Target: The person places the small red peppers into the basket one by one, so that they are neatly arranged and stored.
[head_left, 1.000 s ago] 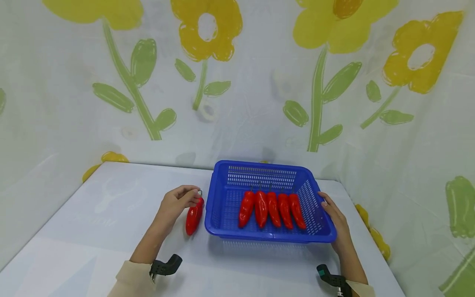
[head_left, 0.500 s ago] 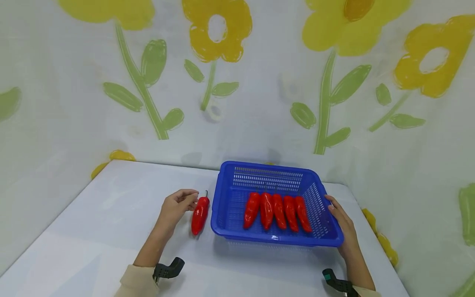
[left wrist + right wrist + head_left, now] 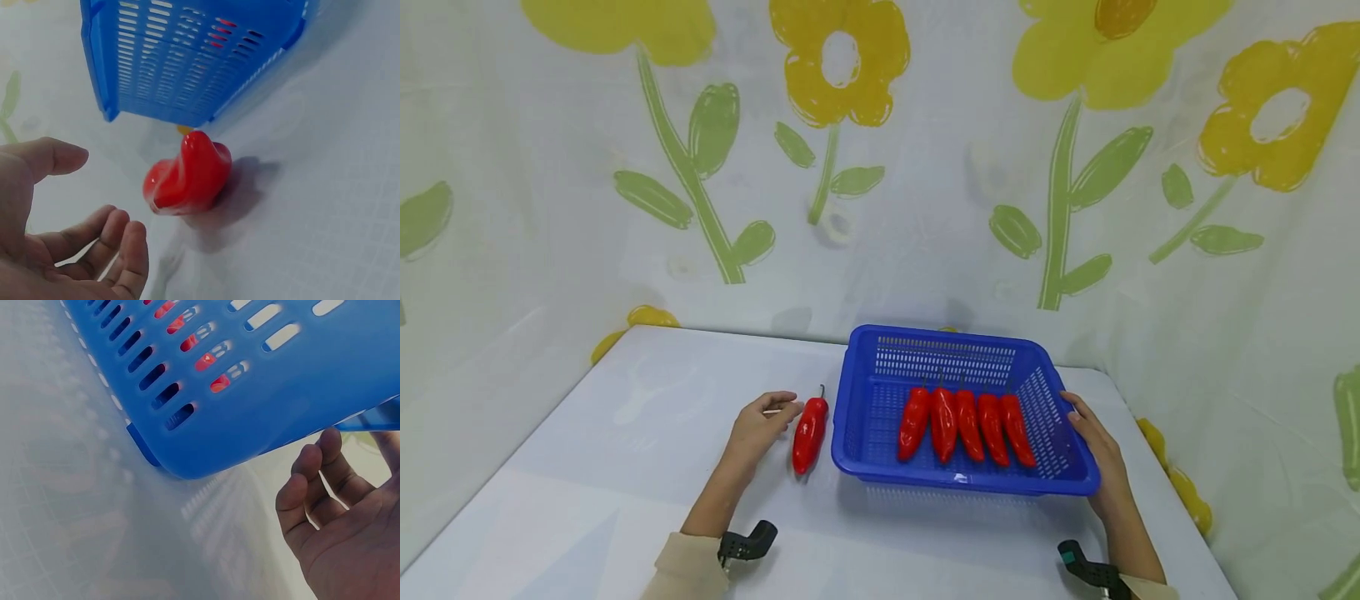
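Observation:
A red chili pepper [image 3: 810, 435] lies on the table left of the blue plastic basket [image 3: 962, 482], its stem toward the wall. My left hand [image 3: 762, 429] is just left of this pepper. In the left wrist view, its thumb and fingers stand apart, with a gap to the pepper [image 3: 190, 178]. Inside the basket several red chili peppers [image 3: 967, 425] lie side by side in a row, stems toward the far wall. At the basket's right side my right hand [image 3: 1101, 454] holds the rim. From the right wrist view, its fingertips [image 3: 306, 459] are bent up beneath the rim.
The white table [image 3: 647, 467] extends around the basket to both sides and in front. Behind it hangs a pale sheet [image 3: 925, 233] printed with yellow flowers and green leaves. A black wrist camera [image 3: 748, 542] sits on each forearm.
The left hand, earlier with its fingers at the top of the loose pepper, has drawn back left and its fingers have come off. The right hand stays on the basket rim. The head view shifted slightly.

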Demonstrator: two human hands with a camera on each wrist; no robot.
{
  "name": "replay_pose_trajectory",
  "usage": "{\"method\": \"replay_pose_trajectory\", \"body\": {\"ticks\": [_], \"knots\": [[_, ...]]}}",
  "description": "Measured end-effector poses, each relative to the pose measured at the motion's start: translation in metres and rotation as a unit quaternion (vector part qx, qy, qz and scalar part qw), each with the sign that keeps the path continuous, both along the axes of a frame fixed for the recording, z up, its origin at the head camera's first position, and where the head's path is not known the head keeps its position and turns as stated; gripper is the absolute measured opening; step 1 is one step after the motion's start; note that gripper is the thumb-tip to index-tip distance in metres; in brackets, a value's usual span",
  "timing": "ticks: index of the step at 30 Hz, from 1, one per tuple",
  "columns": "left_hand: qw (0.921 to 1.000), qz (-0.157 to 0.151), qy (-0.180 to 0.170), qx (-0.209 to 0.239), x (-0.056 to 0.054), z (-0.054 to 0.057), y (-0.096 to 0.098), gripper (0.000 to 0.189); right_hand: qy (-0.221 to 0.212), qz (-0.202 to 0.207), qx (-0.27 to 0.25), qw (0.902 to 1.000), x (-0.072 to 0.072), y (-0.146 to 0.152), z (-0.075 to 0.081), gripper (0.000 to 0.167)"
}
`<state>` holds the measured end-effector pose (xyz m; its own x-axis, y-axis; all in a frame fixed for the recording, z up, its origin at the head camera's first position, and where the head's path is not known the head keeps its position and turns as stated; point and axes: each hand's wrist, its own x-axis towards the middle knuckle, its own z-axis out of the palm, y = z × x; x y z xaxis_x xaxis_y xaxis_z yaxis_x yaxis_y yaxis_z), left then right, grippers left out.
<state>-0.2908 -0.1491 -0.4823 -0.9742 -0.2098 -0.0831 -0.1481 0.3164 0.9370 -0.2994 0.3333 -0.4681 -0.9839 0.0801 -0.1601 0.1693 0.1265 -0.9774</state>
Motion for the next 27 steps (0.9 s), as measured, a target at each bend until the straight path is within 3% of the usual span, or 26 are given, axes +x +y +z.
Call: {"method": "replay_pose_trajectory", "body": {"ticks": [10, 18, 27], "knots": [[0.9969, -0.022, -0.03, -0.069, -0.0005, -0.0048, -0.0009, 0.05, -0.005, -0.002, -0.008, 1.0, -0.0009, 0.001, -0.0003, 0.059], [0.9937, -0.03, -0.029, -0.105, 0.0065, -0.0068, -0.0028, 0.045, -0.005, 0.003, 0.003, 1.0, -0.0031, -0.0011, -0.0058, 0.06], [0.9925, -0.046, -0.011, -0.112, -0.0005, -0.0097, 0.0017, 0.038, 0.001, 0.002, 0.015, 0.9999, -0.0004, -0.0004, -0.0002, 0.058]]}}
